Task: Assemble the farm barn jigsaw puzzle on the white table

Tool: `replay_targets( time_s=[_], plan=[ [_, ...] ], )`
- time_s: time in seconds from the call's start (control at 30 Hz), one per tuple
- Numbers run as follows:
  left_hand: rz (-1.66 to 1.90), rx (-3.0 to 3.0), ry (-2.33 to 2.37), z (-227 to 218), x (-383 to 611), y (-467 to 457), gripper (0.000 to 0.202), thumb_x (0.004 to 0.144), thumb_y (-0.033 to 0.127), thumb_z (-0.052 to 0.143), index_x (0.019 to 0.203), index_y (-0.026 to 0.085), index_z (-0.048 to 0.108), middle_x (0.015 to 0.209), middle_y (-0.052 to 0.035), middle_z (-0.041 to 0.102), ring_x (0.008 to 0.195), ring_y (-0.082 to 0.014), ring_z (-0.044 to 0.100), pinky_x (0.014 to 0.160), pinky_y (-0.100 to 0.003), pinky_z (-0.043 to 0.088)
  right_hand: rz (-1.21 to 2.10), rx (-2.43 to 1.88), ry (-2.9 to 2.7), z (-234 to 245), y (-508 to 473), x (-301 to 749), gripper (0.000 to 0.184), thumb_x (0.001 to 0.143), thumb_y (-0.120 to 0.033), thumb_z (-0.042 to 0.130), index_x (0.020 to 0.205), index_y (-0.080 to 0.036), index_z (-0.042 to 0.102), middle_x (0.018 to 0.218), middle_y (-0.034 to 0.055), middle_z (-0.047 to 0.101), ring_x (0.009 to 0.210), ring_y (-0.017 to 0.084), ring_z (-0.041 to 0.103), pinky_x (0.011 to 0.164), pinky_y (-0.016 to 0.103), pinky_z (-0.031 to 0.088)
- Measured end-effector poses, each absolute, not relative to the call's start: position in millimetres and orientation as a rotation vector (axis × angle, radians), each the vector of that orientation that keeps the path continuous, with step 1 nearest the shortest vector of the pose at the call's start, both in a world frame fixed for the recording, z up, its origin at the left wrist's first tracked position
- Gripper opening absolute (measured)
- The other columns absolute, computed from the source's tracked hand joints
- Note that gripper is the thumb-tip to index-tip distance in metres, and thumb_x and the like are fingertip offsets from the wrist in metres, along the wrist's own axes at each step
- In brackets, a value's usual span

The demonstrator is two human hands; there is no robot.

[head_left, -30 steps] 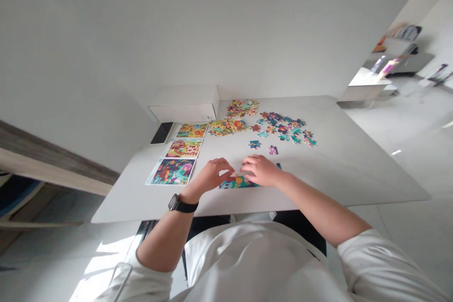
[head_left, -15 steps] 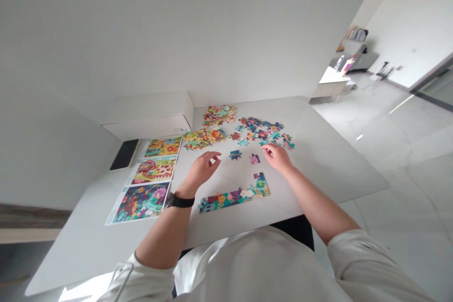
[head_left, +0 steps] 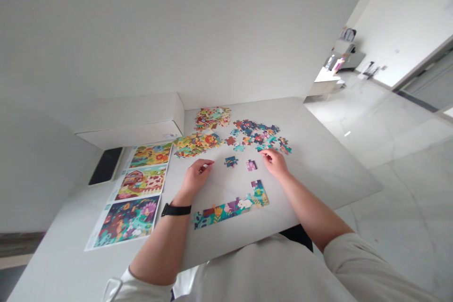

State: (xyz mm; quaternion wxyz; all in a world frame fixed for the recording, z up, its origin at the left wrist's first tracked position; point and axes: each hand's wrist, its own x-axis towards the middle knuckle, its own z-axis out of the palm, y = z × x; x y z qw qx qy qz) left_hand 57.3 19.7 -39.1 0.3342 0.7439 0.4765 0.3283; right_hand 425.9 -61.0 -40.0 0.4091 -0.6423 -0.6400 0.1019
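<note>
My right hand (head_left: pixel 275 162) is at the near edge of a loose pile of dark blue and teal puzzle pieces (head_left: pixel 260 132). Its thumb and fingers are pinched together beside a teal piece; whether they grip one I cannot make out. Further left, my left hand (head_left: pixel 197 177) hovers with fingers curled and thumb close to the index finger, nothing visible in it. Between the hands lie a blue puzzle piece (head_left: pixel 231 161) and a purple puzzle piece (head_left: pixel 251 165). Nearer me is a joined L-shaped puzzle strip (head_left: pixel 226 211) with a white rabbit.
Yellow puzzle pieces (head_left: pixel 198 144) and another mixed heap (head_left: pixel 213 117) lie at the back. On the left are a picture sheet (head_left: pixel 129 222) with three printed scenes, a black phone (head_left: pixel 106 166) and a white box (head_left: pixel 130 134) against the wall.
My left thumb and fingers have drawn closer together. My right fingers have closed near the pile's edge. The camera view has shifted slightly; the loose pieces between my hands stay put.
</note>
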Motion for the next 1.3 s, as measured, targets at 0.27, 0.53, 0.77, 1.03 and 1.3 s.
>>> replay_targets(
  time_s=[0.27,0.53,0.77,1.03,1.3],
  plan=[
    [0.872,2.010,1.153,-31.9,59.6,11.4,0.029,0.095,0.037,0.061,0.109,0.021,0.080,0.107,-0.0082,0.075,0.072,-0.0148,0.066,0.071,-0.030,0.058,0.217,-1.624,-1.722,-26.4,-56.8,428.5,0.025,0.099,-0.022,0.057,0.107,-0.025,0.080,0.107,0.0082,0.079,0.086,0.022,0.071,0.080,0.034,0.058],
    [0.861,2.032,1.134,-28.8,59.1,9.4,0.028,0.095,0.034,0.060,0.109,0.021,0.080,0.107,-0.0080,0.076,0.073,-0.0149,0.067,0.071,-0.029,0.059,0.211,-1.784,-1.984,1.6,-3.0,423.7,0.021,0.099,-0.021,0.068,0.114,-0.024,0.081,0.119,0.0086,0.080,0.110,0.026,0.073,0.102,0.038,0.055],
    [0.855,2.055,1.131,-32.4,59.4,9.6,0.027,0.097,0.033,0.060,0.111,0.021,0.079,0.107,-0.0076,0.075,0.073,-0.0150,0.068,0.070,-0.029,0.057,0.174,-2.012,-2.157,13.3,64.7,390.5,0.027,0.102,-0.023,0.065,0.125,-0.027,0.080,0.130,0.0094,0.078,0.122,0.028,0.070,0.107,0.039,0.052],
    [0.844,2.040,1.125,-34.8,58.7,10.1,0.029,0.097,0.033,0.059,0.114,0.021,0.079,0.108,-0.0076,0.074,0.077,-0.0152,0.068,0.073,-0.029,0.057,0.185,-2.057,-2.349,16.4,132.6,366.8,0.046,0.098,-0.017,0.069,0.142,-0.029,0.074,0.147,0.0142,0.066,0.130,0.031,0.065,0.112,0.040,0.050],
    [0.856,2.010,1.127,-33.1,58.8,10.1,0.028,0.097,0.033,0.060,0.112,0.021,0.080,0.108,-0.0088,0.074,0.076,-0.0156,0.068,0.073,-0.030,0.058,0.252,-2.027,-2.476,19.2,176.4,375.8,0.031,0.075,-0.024,0.096,0.103,-0.028,0.085,0.121,0.0136,0.072,0.114,0.032,0.068,0.098,0.039,0.055]
  ],
)
